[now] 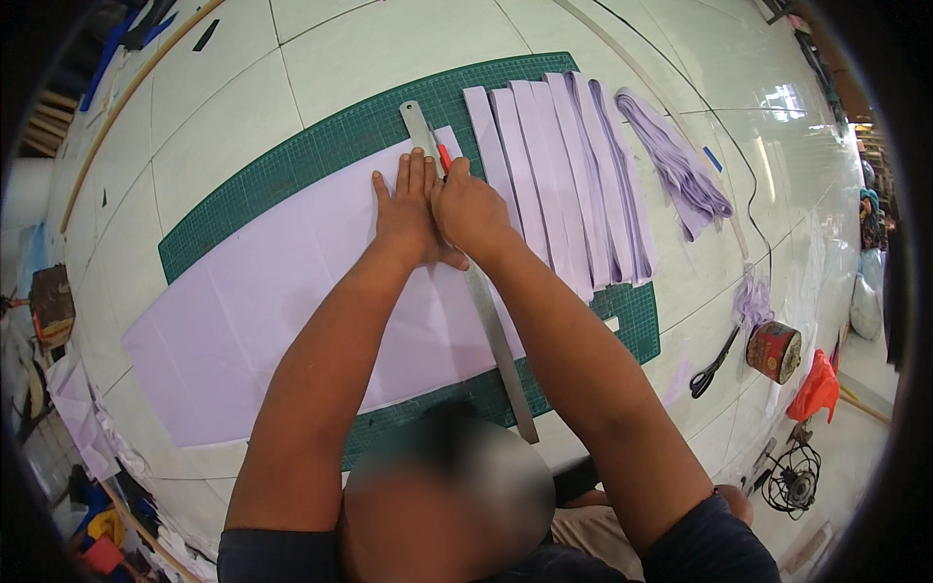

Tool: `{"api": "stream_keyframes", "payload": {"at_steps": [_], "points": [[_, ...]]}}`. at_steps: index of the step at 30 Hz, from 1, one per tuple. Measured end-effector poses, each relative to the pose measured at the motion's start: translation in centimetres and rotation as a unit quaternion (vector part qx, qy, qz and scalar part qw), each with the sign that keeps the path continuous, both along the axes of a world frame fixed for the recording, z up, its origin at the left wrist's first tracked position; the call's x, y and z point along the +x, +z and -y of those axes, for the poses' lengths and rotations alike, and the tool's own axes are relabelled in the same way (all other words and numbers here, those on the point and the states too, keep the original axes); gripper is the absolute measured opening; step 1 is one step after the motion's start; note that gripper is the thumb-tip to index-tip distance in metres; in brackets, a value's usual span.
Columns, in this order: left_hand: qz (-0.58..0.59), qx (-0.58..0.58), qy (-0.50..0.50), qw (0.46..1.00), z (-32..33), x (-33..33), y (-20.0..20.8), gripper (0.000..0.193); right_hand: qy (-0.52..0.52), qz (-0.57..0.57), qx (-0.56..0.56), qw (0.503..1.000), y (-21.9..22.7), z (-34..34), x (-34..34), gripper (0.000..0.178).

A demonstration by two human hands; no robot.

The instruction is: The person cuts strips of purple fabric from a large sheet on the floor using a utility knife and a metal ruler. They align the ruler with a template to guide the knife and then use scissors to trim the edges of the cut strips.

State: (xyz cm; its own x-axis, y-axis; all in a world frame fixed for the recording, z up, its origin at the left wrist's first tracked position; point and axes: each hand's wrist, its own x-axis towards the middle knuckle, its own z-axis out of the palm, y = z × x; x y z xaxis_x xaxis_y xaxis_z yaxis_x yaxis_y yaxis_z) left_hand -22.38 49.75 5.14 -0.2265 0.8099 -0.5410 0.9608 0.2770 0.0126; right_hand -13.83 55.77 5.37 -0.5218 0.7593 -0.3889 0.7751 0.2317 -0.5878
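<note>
A large lavender fabric sheet [282,301] lies across the green cutting mat [262,204]. Over its right edge runs a long metal ruler [498,345], slanting from the far side toward me. My left hand [408,214] presses flat on the ruler and fabric, fingers stretched out and thumb spread. Close against it, my right hand [474,212] is closed round a red cutter [444,157], near the ruler's far end. The cutter's blade is hidden. Just right of my hands, several folded lavender fabric strips [556,185] lie side by side.
A lavender fabric bundle [673,165] lies beyond the mat on the tiled floor [355,63]. At right are black scissors [714,367], a red tin [775,352], a red plastic bag [814,389] and a dark cable [731,131]. A wooden stick [126,112] lies at far left.
</note>
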Motion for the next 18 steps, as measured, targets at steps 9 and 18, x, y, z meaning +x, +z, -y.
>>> {"api": "stream_keyframes", "payload": {"at_steps": [9, 18], "points": [[0.002, 0.011, -0.007, 1.0, -0.2, 0.2, -0.2, 0.156, 0.001, 0.019, -0.036, 0.999, 0.4, -1.6, -0.6, 0.041], [-0.011, 0.008, -0.002, 1.0, -0.5, 0.3, 0.0, 0.158, 0.038, 0.095, -0.059, 0.993, 0.8, 8.2, 11.8, 0.031]]}}
